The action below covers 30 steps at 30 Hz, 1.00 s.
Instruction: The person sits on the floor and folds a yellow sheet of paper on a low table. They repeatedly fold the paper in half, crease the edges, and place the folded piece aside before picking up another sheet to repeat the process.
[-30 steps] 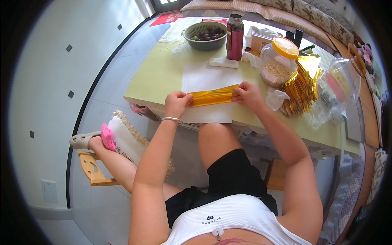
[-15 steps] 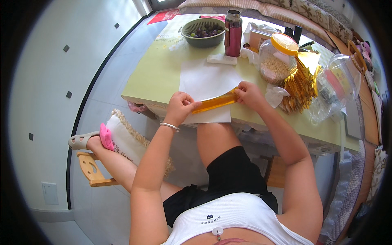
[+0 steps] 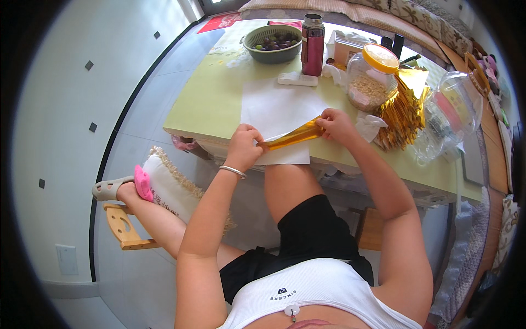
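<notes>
A strip of gold foil paper (image 3: 296, 136) stretches between my two hands, over a white sheet of paper (image 3: 276, 107) at the table's near edge. Its left end is pinched by my left hand (image 3: 246, 146), fingers closed. My right hand (image 3: 335, 126) pinches the other end, which sits higher and farther right. The strip looks folded lengthwise and narrows toward the left hand. To the right of my right hand lies a crumpled white tissue (image 3: 370, 128), and beyond it a fanned stack of folded gold foil papers (image 3: 401, 118).
On the pale green table (image 3: 203, 104) stand a grey colander (image 3: 274, 56) of grapes, a dark red thermos (image 3: 313, 49), and a clear jar (image 3: 368, 90) with a yellow lid. A clear plastic bag (image 3: 446, 120) lies at the right. A cushion (image 3: 170, 181) rests below, left of my legs.
My left hand has shifted slightly right and turned at the wrist. The foil strip has twisted and narrowed at its left end. My right hand has barely moved.
</notes>
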Available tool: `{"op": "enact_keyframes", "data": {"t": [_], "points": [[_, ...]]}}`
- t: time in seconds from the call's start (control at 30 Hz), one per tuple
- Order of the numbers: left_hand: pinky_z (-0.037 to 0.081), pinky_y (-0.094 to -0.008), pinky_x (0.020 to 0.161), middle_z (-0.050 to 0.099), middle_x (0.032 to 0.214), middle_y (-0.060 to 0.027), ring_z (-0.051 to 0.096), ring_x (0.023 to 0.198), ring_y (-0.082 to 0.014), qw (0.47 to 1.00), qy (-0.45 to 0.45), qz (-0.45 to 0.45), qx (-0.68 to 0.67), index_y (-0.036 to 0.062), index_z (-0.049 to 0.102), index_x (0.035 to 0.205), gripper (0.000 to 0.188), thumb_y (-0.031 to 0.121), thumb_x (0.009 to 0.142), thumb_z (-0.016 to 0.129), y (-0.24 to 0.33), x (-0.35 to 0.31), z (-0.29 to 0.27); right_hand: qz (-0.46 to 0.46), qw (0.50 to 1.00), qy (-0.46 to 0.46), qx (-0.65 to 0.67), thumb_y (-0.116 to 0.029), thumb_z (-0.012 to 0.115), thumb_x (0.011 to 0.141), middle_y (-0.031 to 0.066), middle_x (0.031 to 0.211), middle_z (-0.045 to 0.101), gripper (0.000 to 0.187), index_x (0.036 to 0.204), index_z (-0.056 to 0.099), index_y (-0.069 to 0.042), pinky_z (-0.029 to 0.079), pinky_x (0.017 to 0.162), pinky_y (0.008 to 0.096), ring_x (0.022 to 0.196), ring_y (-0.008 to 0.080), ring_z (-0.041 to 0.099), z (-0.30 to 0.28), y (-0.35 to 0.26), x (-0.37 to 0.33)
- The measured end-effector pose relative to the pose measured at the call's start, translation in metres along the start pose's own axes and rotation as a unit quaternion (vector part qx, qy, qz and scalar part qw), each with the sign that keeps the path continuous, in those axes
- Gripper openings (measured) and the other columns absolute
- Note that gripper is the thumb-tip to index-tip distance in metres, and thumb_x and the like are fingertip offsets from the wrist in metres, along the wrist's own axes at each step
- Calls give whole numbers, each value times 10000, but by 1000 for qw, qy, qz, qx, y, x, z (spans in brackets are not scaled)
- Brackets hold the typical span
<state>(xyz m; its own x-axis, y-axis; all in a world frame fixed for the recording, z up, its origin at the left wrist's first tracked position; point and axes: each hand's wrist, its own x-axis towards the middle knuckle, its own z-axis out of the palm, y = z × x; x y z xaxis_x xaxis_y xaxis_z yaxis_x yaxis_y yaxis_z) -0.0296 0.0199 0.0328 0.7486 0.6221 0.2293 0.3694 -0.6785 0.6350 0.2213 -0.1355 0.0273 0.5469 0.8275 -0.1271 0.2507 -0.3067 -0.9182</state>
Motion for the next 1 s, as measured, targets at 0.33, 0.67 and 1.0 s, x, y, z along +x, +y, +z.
{"op": "enact_keyframes", "data": {"t": [0.33, 0.67, 1.0], "points": [[467, -384, 916, 604, 1062, -104, 562, 1041, -288, 998, -31, 13, 48, 38, 711, 762, 122, 115, 716, 795, 3, -3, 0, -28, 987, 10, -158, -231, 692, 868, 160, 756, 691, 255, 869, 713, 23, 518, 631, 390, 623, 229, 656, -8, 7, -7], [431, -392, 964, 622, 1095, -118, 528, 1077, -309, 992, -42, 13, 120, 10, 744, 809, 180, 190, 802, 745, 4, 2, 3, -103, 944, 58, -308, -231, 672, 875, 241, 933, 666, 253, 904, 708, 18, 511, 797, 460, 878, 388, 641, -4, -5, -15], [451, -381, 943, 625, 1067, -99, 531, 1070, -293, 980, -32, 8, 197, 22, 746, 772, 186, 207, 766, 764, 13, 5, 8, -107, 941, 81, -309, -236, 658, 895, 231, 947, 656, 248, 909, 684, 10, 507, 815, 467, 894, 387, 634, 0, -3, -14]]}}
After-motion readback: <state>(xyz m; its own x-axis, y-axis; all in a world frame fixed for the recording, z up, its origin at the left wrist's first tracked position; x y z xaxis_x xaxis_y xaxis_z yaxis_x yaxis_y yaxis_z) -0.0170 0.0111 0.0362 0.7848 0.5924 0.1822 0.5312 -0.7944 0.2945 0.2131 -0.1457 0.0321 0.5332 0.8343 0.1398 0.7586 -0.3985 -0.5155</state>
